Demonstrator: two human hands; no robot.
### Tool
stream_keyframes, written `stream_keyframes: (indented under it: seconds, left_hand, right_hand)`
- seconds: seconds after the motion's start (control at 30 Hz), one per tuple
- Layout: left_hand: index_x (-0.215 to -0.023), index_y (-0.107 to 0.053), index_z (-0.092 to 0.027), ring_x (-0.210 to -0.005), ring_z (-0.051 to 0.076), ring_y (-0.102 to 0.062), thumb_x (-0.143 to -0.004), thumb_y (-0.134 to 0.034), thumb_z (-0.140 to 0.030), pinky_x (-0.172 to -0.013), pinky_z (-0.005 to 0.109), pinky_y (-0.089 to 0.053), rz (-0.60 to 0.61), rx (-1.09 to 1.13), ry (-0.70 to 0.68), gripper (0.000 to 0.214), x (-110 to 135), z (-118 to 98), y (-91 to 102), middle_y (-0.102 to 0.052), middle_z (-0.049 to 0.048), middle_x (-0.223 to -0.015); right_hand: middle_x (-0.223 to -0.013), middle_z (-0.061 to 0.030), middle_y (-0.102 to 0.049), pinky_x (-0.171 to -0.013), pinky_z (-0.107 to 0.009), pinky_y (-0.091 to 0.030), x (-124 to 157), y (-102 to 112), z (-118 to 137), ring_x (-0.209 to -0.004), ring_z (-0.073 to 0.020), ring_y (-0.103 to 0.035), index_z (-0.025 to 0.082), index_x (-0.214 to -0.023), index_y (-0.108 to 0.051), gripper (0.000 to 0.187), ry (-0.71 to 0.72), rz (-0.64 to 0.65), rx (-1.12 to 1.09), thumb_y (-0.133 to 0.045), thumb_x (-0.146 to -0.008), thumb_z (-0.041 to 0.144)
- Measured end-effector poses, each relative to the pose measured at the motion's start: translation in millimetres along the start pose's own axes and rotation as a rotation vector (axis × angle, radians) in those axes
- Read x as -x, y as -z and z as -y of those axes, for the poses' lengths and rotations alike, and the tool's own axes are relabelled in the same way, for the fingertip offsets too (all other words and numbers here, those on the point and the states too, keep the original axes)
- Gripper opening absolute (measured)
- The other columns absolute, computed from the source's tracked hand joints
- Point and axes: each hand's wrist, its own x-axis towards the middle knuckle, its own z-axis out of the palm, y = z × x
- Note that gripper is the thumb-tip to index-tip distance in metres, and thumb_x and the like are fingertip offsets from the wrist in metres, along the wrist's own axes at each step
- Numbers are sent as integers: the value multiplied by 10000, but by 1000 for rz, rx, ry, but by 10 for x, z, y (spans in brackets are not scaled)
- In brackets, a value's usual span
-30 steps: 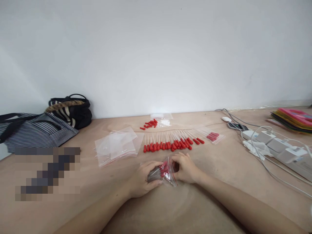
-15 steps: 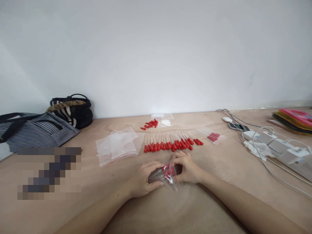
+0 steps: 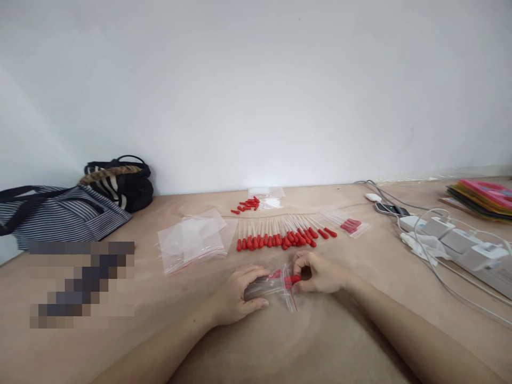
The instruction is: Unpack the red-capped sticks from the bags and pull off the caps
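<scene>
Bare left hand (image 3: 236, 296) low on the brown, wood-toned tabletop (image 3: 312, 341), thumb and fingers curved round a clear plastic zip bag with a red seal line (image 3: 274, 290); pinkish-red shapes show through the film. Bare right hand (image 3: 318, 272) stands at the bag's mouth, thumb and fingertips pinched on a red rubber bulb (image 3: 294, 279) there. Hands apart, bag between them. Further left, a dark object (image 3: 90, 277), too blurred to identify. Just beyond the hands, a row of slender clear droppers with red bulbs (image 3: 276, 240), bulbs toward the person. Left of the row, overlapping flat clear zip bags (image 3: 196, 240); at its right, a clear bag holding red-bulbed droppers (image 3: 349, 225). Far right, white block chargers with cables (image 3: 460, 240). Left, a navy-and-white striped fabric bag (image 3: 68, 216). Farther off, a scatter of small loose red bulbs (image 3: 248, 204), near the pale wall (image 3: 256, 96).
</scene>
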Motion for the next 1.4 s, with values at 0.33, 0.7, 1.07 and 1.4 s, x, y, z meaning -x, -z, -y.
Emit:
stream_keyframes:
  seconds: [0.33,0.7,1.07,1.4]
  left_hand:
    - [-1126,-523,-187,-1051,232,-529,-730,-613,-370,-909,348,-412,-14,12,-39,445,-11,19,-23,-583,77,-1133]
    - [-1128,-527,-199,-1047,234,-535,-728,-607,-393,-918,364,-415,-24,6,-33,452,-1,50,-39,-586,76,-1131]
    - [-1128,-527,-203,-1076,235,-515,-737,-603,-372,-935,376,-400,-19,12,-3,433,-5,64,-45,-585,79,-1148]
    - [-1127,-527,-202,-1084,234,-513,-742,-602,-362,-932,366,-402,-8,8,7,423,7,37,-1,-579,81,-1153]
  right_hand:
    - [-662,21,-522,-520,-209,-342,9,-18,8,-591,-89,-437,167,-631,-541,188,-68,-42,-14,-662,-645,310]
    - [-708,9,-573,-624,-231,-378,52,-233,158,-687,-126,-489,178,-726,-551,183,171,-123,189,-679,-603,225]
    - [-724,-36,-610,-651,-308,-356,106,-158,183,-647,-158,-528,181,-893,-618,219,434,-167,671,-506,-705,188]
    - [-817,-22,-630,-677,-281,-419,88,21,4,-729,-145,-565,219,-869,-638,246,304,-28,190,-528,-674,116]
